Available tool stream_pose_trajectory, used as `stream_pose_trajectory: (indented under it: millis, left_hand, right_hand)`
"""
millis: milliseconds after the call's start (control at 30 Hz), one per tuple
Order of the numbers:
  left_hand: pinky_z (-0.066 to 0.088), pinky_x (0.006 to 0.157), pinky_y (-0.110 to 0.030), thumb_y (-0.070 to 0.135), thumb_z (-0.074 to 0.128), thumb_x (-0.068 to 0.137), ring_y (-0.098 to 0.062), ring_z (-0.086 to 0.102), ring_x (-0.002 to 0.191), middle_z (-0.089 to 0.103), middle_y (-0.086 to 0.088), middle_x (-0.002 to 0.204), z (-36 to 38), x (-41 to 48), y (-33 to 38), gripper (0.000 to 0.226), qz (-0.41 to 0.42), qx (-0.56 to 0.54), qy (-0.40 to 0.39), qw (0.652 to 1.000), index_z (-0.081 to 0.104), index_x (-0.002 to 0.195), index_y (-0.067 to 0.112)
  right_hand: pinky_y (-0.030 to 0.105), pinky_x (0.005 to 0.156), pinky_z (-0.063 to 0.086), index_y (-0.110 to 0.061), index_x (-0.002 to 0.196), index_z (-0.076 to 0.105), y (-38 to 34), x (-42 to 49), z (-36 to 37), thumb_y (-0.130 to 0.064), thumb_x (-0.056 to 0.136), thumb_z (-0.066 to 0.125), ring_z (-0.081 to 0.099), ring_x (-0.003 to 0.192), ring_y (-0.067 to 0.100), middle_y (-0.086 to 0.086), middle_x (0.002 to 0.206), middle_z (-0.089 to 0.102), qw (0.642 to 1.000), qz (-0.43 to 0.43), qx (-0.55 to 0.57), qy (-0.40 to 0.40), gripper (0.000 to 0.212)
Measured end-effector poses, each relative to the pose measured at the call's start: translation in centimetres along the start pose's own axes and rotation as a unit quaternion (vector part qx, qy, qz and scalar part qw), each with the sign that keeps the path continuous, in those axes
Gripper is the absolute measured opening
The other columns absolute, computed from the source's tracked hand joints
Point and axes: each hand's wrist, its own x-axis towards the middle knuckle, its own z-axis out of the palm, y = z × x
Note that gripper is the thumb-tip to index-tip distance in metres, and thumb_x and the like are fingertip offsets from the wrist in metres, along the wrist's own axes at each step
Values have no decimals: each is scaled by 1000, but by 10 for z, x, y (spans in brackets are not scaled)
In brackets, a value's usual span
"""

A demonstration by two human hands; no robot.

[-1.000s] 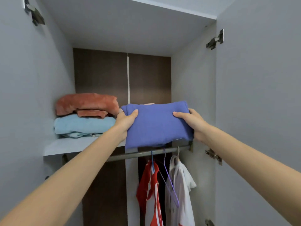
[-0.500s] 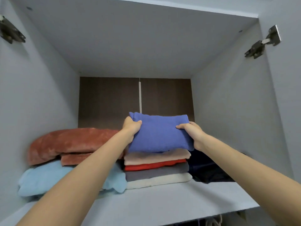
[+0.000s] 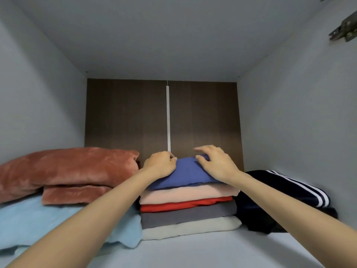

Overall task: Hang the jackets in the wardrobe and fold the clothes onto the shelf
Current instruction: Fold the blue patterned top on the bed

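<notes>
A folded blue garment (image 3: pixel 185 174) lies on top of a stack of folded clothes: pink (image 3: pixel 185 195), red (image 3: pixel 183 205), grey (image 3: pixel 185 216) and cream (image 3: pixel 189 228), in the middle of the wardrobe's upper shelf (image 3: pixel 193 252). My left hand (image 3: pixel 160 164) sits at the garment's far left corner with its fingers curled round the edge. My right hand (image 3: pixel 214 163) rests on the garment's right side, thumb on the fabric and fingers spread and slightly lifted.
Left of the stack, a rust-coloured plush fold (image 3: pixel 65 171) lies on a light blue one (image 3: pixel 48 225). A dark garment with white stripes (image 3: pixel 286 196) lies to the right. Grey side walls, a brown back panel (image 3: pixel 125 117) and a door hinge (image 3: pixel 343 30) enclose the shelf.
The blue garment has come down from the air onto the stack. My right hand has let go of its edge and now lies on top. The view has moved closer to the shelf.
</notes>
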Motion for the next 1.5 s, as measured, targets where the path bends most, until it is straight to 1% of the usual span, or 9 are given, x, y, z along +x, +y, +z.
stream_pose_trajectory:
  millis: [133, 300, 533, 800, 933, 1033, 1200, 1300, 1500]
  left_hand:
    - [32, 108, -42, 37, 20, 104, -27, 48, 124, 53, -7, 138, 16, -3, -5, 47, 9, 68, -86, 994, 53, 134, 21]
    - [31, 110, -36, 40, 12, 104, -27, 43, 130, 44, -10, 146, 24, -6, -13, 55, -31, 39, -162, 986, 43, 143, 18]
    - [27, 113, -40, 33, 29, 103, -29, 38, 135, 41, -9, 148, -4, -30, 6, 50, 13, 8, -59, 998, 23, 151, 22]
    - [15, 116, -39, 33, 32, 102, -26, 38, 135, 41, -7, 147, -39, -98, 39, 53, 85, 29, 31, 995, 22, 152, 19]
    - [28, 111, -40, 34, 34, 102, -27, 40, 133, 44, -7, 146, -53, -148, 49, 51, 88, -12, 47, 995, 27, 150, 21]
    - [42, 91, -35, 31, 39, 100, -25, 52, 120, 59, -4, 130, -63, -196, 57, 46, 104, -55, 67, 991, 37, 146, 24]
    - [46, 89, -32, 27, 46, 98, -17, 55, 115, 60, 6, 129, -80, -280, 75, 41, 165, -138, 44, 976, 46, 139, 27]
    - [44, 96, -33, 28, 46, 98, -16, 51, 122, 56, 6, 134, -82, -326, 98, 42, 186, -176, 14, 966, 45, 140, 27]
    - [44, 100, -38, 25, 45, 98, -16, 52, 121, 57, 3, 133, -69, -415, 161, 41, 224, -226, -57, 946, 47, 139, 24]
  right_hand:
    - [40, 114, 25, -29, 142, 43, -4, 5, 19, -36, 103, 26, 38, 135, 20, -2, 149, 42, 980, 8, -45, -192, 44]
    - [40, 116, 25, -34, 147, 34, -3, 9, 26, -40, 102, 21, 35, 137, 22, -1, 154, 34, 963, 50, -38, -261, 47]
    - [46, 117, 19, -28, 148, 34, -7, -12, -1, -34, 102, 36, 31, 140, 23, -1, 152, 38, 986, 15, -31, -166, 46]
    - [36, 91, 46, -29, 134, 50, -28, -70, -53, -27, 96, 45, 52, 115, 20, -2, 131, 57, 998, 38, -3, -59, 38]
    - [37, 90, 48, -31, 124, 56, -50, -123, -81, -28, 94, 47, 58, 102, 15, -8, 118, 64, 997, 61, 23, -35, 32]
    - [38, 87, 50, -32, 120, 58, -69, -172, -104, -28, 94, 48, 61, 93, 14, -12, 112, 65, 997, 72, 18, -21, 29]
    - [34, 82, 51, -29, 115, 61, -101, -260, -153, -20, 92, 51, 59, 82, 7, -16, 97, 64, 995, 98, 14, -11, 28]
    - [12, 72, 44, -28, 112, 62, -117, -316, -183, -20, 92, 53, 58, 73, -3, -14, 96, 64, 992, 121, 21, -3, 23]
    - [14, 70, 42, -27, 111, 63, -132, -441, -238, -20, 92, 56, 58, 78, -1, -22, 90, 62, 977, 215, 14, 7, 21]
